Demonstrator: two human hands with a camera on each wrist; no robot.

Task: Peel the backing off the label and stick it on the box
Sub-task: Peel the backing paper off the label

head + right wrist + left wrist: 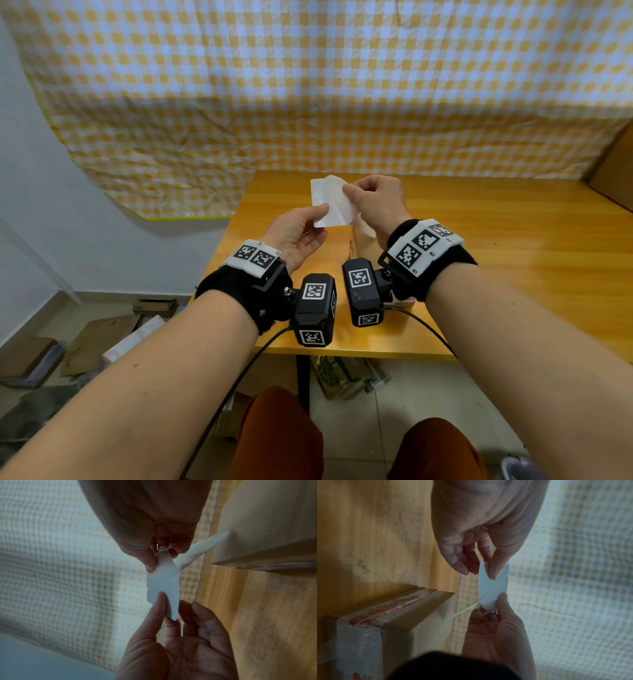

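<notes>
Head view: nearest, the left hand (297,236) pinches the label's (330,202) near lower corner between thumb and fingers (317,209); just beyond, the right hand (375,202) has its fingers clamped on the peeling flap at the label's upper right. The label's long axis runs between them. The box (388,616) sits below and right of both hands on the tabletop (513,257), nearer the right.

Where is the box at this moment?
In the left wrist view the box stands on the table, lower left, below the label that both hands hold.
</notes>
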